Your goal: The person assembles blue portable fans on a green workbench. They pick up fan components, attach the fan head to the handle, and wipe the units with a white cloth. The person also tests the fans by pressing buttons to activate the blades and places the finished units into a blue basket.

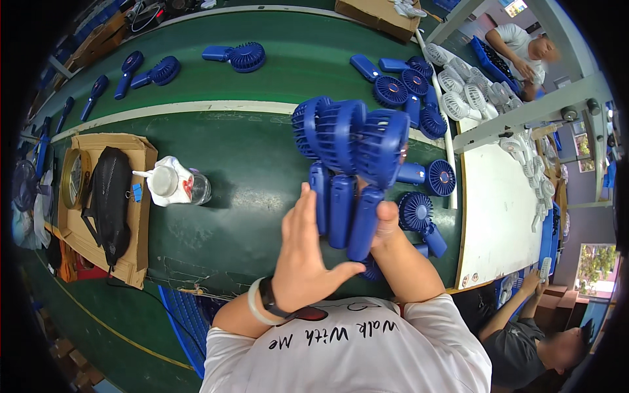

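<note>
Toward the tabletop's point(229, 252) near edge, our right hand point(385, 230) grasps three blue fans point(339, 204); our flattened left hand point(300, 262) should lightly steady them.

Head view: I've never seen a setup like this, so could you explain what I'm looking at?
There is no robot here: these are a person's own bare hands, seen from above by a wide fisheye camera worn on the head, so straight edges look bent. Three blue plastic handheld fans are held upright in a row. The right hand grips them, its thumb on the rightmost handle; its other fingers are mostly hidden. The left hand is open beside the leftmost handle. On the dark green work surface, more blue handheld fans lie to the right; to the left is a shallow brown cardboard tray with a long black pouch in it.
</note>
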{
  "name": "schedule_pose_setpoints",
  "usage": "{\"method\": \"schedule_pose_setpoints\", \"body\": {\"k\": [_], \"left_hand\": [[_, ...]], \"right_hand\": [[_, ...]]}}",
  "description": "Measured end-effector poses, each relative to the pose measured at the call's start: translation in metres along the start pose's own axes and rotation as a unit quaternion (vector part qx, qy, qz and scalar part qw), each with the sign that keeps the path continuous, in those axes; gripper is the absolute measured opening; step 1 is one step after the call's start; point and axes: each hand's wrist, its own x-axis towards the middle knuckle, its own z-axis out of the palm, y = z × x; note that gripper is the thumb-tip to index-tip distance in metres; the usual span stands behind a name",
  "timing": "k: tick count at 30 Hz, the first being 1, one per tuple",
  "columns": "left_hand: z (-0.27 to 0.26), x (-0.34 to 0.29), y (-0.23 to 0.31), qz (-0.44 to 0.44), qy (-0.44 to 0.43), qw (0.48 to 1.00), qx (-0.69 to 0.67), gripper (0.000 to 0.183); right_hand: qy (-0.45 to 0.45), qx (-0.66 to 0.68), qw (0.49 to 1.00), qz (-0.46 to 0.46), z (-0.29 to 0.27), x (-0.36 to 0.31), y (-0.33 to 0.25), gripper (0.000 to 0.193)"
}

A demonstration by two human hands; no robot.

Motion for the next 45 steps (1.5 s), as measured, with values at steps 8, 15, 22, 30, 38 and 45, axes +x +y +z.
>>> {"method": "schedule_pose_setpoints", "body": {"k": [8,15,22,30,38,45], "left_hand": [[-0.016,0.007,-0.007,0.015,0.081,0.992,-0.093,0.056],[-0.009,0.019,-0.006,0.138,0.151,0.976,0.077,0.019],[0.012,0.008,-0.004,0.161,0.179,0.963,0.121,0.014],[0.031,-0.007,-0.004,0.212,0.128,0.963,0.108,0.009],[0.025,0.003,-0.022,0.152,0.073,0.982,0.082,0.021],[0.006,0.038,-0.044,0.107,0.114,0.976,0.150,0.025]], "right_hand": [[-0.055,-0.041,0.997,-0.045,0.003,-0.009,0.008,0.115],[-0.024,0.028,0.999,-0.029,0.002,-0.026,0.003,0.087],[-0.050,0.038,0.998,-0.022,-0.009,-0.038,0.009,0.071],[-0.047,0.031,0.998,-0.029,-0.008,-0.063,-0.006,0.069],[-0.059,0.030,0.986,-0.156,-0.005,-0.098,-0.049,0.084],[-0.023,-0.021,0.954,-0.299,-0.049,-0.160,-0.113,0.081]]}}
